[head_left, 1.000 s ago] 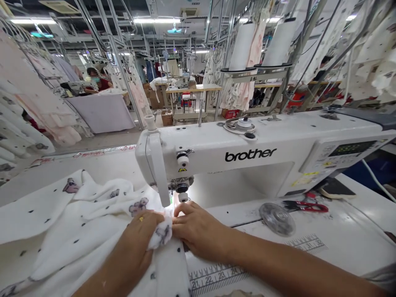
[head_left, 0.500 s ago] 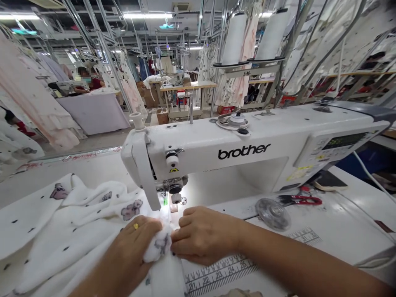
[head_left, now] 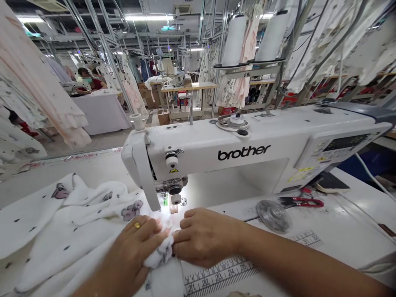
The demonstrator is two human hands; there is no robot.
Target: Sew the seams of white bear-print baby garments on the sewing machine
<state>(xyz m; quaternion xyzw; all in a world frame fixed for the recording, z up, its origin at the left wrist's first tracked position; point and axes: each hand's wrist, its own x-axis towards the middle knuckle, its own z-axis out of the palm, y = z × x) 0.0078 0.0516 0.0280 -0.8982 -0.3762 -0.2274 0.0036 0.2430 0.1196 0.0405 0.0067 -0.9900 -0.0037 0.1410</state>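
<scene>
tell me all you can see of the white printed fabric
The white fabric looks soft and fleecy, printed with small dark dots and greyish-purple figures. It lies rumpled on the table, left of the sewing machine, one edge bunched near the presser foot, pinched between the left hand and right hand.

Tight near the needle (head_left: 173, 203)
The sewing machine (head_left: 247, 152) hangs low in front. Cloth (head_left: 62, 231) fills the left. The table (head_left: 340, 235) is bare on the right, past the scissors (head_left: 301, 202).
</scene>
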